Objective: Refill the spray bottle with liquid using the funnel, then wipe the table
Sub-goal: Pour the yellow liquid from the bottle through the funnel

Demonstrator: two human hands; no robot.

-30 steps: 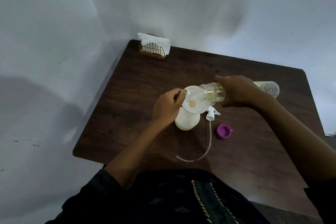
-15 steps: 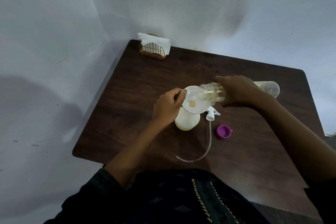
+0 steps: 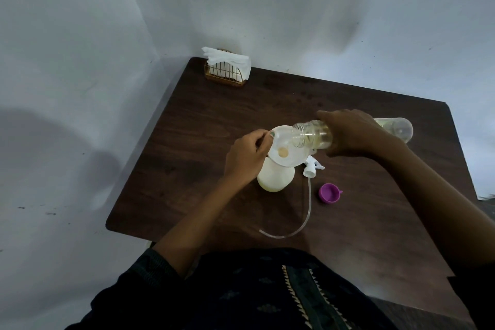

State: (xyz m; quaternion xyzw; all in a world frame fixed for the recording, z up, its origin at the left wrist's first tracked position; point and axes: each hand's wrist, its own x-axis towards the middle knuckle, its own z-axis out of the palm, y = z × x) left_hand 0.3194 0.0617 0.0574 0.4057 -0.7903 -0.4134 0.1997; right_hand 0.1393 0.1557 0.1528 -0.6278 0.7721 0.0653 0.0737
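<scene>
A white spray bottle (image 3: 276,178) stands open near the middle of the brown table (image 3: 375,222), with a clear funnel (image 3: 288,149) set in its neck. My left hand (image 3: 247,157) pinches the funnel's left rim. My right hand (image 3: 351,134) grips a clear bottle (image 3: 312,134) with yellowish liquid, tipped on its side so its open mouth hangs over the funnel bowl. A little yellowish liquid shows at the funnel's hole. The white spray head (image 3: 312,166) with its long clear tube lies on the table to the right of the spray bottle.
A purple cap (image 3: 330,193) lies on the table right of the tube. A wire holder with white tissues (image 3: 227,67) stands in the far left corner. Grey walls close in on the left and behind. My dark-clothed lap is at the near edge.
</scene>
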